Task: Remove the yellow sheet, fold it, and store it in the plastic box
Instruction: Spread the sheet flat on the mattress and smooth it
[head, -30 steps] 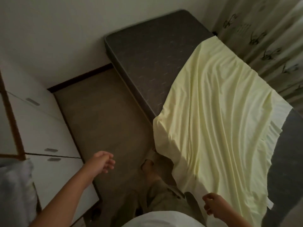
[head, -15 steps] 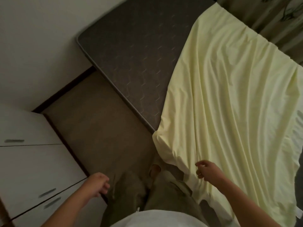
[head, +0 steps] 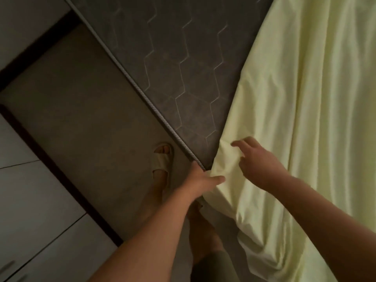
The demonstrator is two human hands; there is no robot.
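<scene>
Left hand [head: 200,183]: thumb on yellow sheet [head: 305,119] corner, fingers hidden, grip unclear | Right hand [head: 259,162]: fingers loosely spread, touching sheet | Sheet drapes mattress [head: 173,58] under and beyond right hand

Between the mattress [head: 183,58] and the white drawers [head: 30,200] ran a strip of bare floor [head: 81,108], open except for a sandalled foot [head: 162,157] standing just beside the mattress edge. The mattress top to the left of the yellow sheet [head: 305,98] lay bare. The sheet covered the right part and hung in folds over the near edge. At its corner the left hand [head: 200,183] and right hand [head: 258,161] crowded close, leaving a narrow gap between them.
</scene>
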